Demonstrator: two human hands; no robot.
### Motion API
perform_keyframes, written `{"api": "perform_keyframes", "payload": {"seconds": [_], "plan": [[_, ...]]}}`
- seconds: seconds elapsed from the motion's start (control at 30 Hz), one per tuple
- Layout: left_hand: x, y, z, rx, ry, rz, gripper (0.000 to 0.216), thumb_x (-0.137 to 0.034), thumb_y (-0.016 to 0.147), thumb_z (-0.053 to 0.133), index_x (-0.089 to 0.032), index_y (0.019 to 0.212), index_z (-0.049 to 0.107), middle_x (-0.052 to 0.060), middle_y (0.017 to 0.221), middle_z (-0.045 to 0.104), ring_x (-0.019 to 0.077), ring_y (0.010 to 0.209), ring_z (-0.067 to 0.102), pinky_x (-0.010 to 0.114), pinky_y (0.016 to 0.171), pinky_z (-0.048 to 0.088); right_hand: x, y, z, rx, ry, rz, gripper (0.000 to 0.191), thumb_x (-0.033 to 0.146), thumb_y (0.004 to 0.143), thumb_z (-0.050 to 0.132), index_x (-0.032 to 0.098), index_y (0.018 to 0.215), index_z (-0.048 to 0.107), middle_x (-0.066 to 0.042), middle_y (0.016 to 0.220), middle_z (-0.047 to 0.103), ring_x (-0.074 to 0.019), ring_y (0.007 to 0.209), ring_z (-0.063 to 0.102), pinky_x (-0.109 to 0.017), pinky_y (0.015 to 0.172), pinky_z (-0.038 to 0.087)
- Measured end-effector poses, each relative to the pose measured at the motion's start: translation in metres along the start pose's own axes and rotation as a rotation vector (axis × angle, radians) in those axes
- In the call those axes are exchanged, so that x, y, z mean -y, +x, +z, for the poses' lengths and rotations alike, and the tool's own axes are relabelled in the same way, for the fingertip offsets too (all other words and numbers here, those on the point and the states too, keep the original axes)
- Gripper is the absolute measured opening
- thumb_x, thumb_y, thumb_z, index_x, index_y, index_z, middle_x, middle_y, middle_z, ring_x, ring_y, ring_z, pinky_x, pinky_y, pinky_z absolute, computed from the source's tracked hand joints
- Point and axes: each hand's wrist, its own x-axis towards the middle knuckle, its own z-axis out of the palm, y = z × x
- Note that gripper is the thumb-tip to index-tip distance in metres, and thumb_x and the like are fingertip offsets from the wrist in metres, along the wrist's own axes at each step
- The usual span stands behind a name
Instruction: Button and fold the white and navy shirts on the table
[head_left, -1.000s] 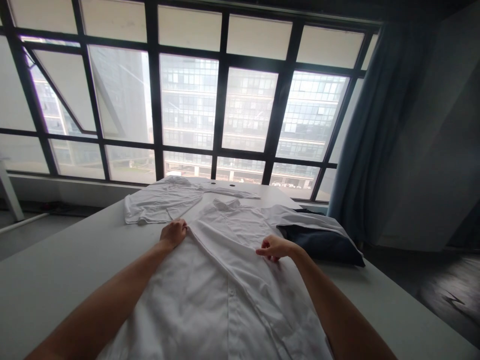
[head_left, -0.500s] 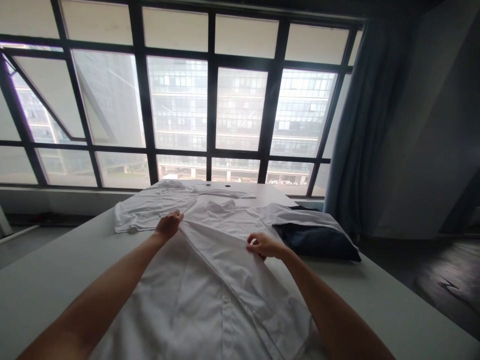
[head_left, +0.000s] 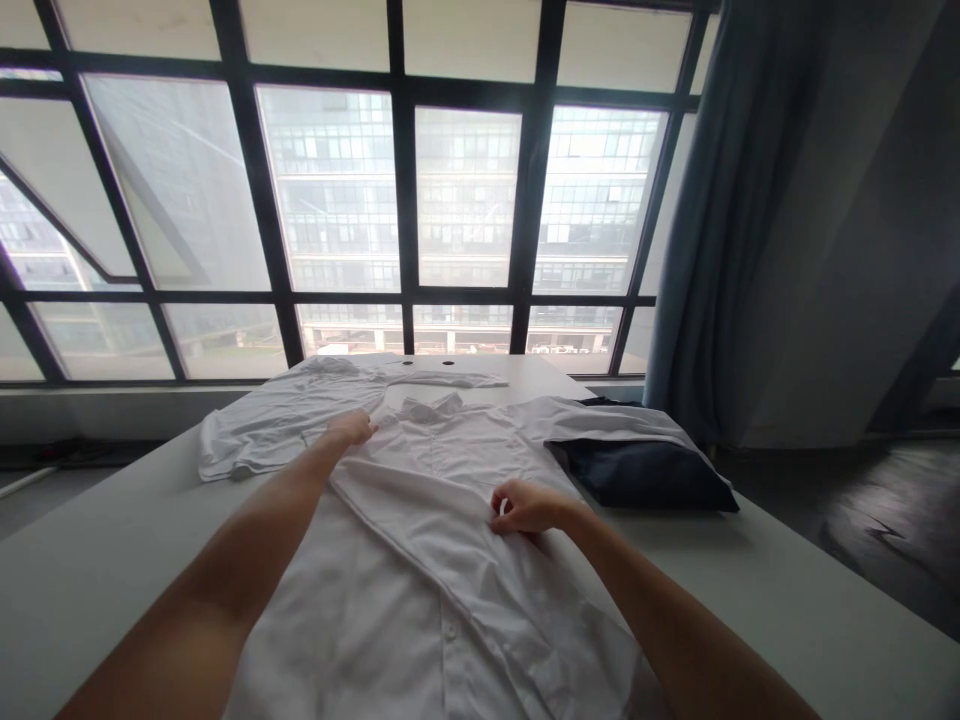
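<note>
Windows (head_left: pixel 465 200) in black frames rise beyond a smooth pale table (head_left: pixel 97 520), which bears a second, rumpled white shirt (head_left: pixel 277 435) and a plump navy cushion (head_left: pixel 645 475). Mid-table lies a creased white button-front shirt (head_left: pixel 442 570), one sleeve draped over the cushion. The left hand (head_left: pixel 351 428) rests at the shirt's upper edge, its grip impossible to tell, while the right hand (head_left: pixel 529 506) curls narrowly, pinching a soft fold of fabric.
</note>
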Motion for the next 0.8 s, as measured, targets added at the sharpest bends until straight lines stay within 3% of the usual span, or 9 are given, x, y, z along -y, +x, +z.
{"api": "perform_keyframes", "payload": {"seconds": [0.13,0.27,0.43,0.67,0.8], "plan": [[-0.026,0.022,0.010,0.028,0.014,-0.059,0.050,-0.057,0.089,0.054,-0.017,0.113,0.070,0.018,0.127,0.067,0.0338,0.117,0.062,0.039,0.093,0.048,-0.001,0.000,0.001,-0.055,-0.076,-0.047,0.023,0.039,0.082,0.067,0.017,0.089,0.072,-0.002,0.075,0.070,-0.0111,0.058,0.060,-0.017,0.049,0.039],[-0.033,0.038,0.021,-0.011,-0.036,-0.218,0.053,-0.060,0.085,0.057,-0.017,0.114,0.069,0.020,0.132,0.063,0.0357,0.123,0.058,0.040,0.093,0.048,-0.003,0.003,0.003,-0.088,-0.127,-0.071,0.027,0.044,0.083,0.065,0.017,0.081,0.072,-0.001,0.066,0.066,-0.0116,0.060,0.059,-0.018,0.049,0.035],[-0.024,0.054,0.023,-0.038,-0.193,-0.241,0.032,-0.048,0.087,0.060,-0.022,0.099,0.074,0.013,0.119,0.071,0.0309,0.113,0.064,0.036,0.088,0.048,-0.006,0.004,0.003,-0.077,-0.100,-0.075,0.024,0.040,0.079,0.066,0.017,0.074,0.068,0.002,0.059,0.059,-0.0109,0.055,0.056,-0.018,0.048,0.033],[0.006,0.056,0.009,-0.084,-0.246,-0.242,0.046,-0.053,0.096,0.044,-0.014,0.104,0.069,0.012,0.113,0.071,0.0246,0.097,0.064,0.031,0.078,0.047,-0.001,0.002,0.000,-0.008,-0.112,-0.010,0.025,0.041,0.080,0.067,0.018,0.068,0.064,0.003,0.055,0.056,-0.0097,0.051,0.053,-0.018,0.047,0.032],[0.011,0.054,0.013,-0.102,-0.224,-0.222,0.044,-0.047,0.098,0.043,-0.010,0.098,0.067,0.015,0.108,0.071,0.0267,0.098,0.063,0.031,0.077,0.047,0.001,-0.002,-0.002,-0.010,-0.102,0.048,0.023,0.039,0.080,0.067,0.019,0.069,0.067,0.002,0.057,0.060,-0.0111,0.053,0.056,-0.019,0.049,0.038]]}}
